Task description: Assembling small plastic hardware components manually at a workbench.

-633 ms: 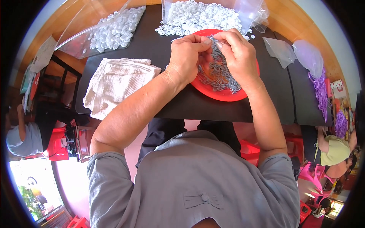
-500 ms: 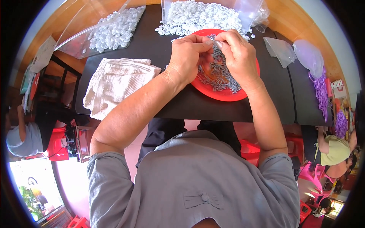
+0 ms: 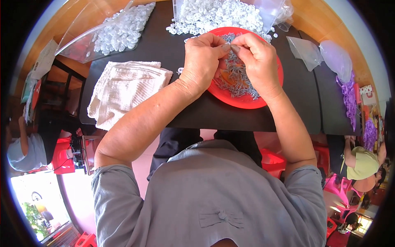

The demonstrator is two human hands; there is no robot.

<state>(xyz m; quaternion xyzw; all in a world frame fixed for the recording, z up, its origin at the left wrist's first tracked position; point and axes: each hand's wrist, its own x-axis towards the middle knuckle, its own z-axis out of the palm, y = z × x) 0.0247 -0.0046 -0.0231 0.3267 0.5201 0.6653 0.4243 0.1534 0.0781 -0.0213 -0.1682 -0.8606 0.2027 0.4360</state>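
Observation:
Both hands meet above a round red plastic tray point(image 3: 276, 84) on the dark table. My left hand point(image 3: 200, 61) is closed, thumb and index finger pinched near the tray's far left side. My right hand point(image 3: 260, 64) pinches too, its fingertips touching or almost touching those of the left. Whatever sits between the fingertips is too small to make out. Below the hands, the tray holds many thin grey nail-like pins point(image 3: 243, 88). Just beyond its far rim lies a heap of small white plastic pieces with holes point(image 3: 224, 15), spilling from a clear bag.
A folded whitish cloth point(image 3: 128, 88) lies left of my forearm. Behind it is a clear bag of white pieces point(image 3: 119, 35). Clear plastic bags point(image 3: 305, 52) and purple strands point(image 3: 349, 103) are on the right. People sit at both sides, near red and pink stools.
The fingertips of my two hands have come closer together, the right thumb turning slightly. The tray and table things sit slightly higher in the picture.

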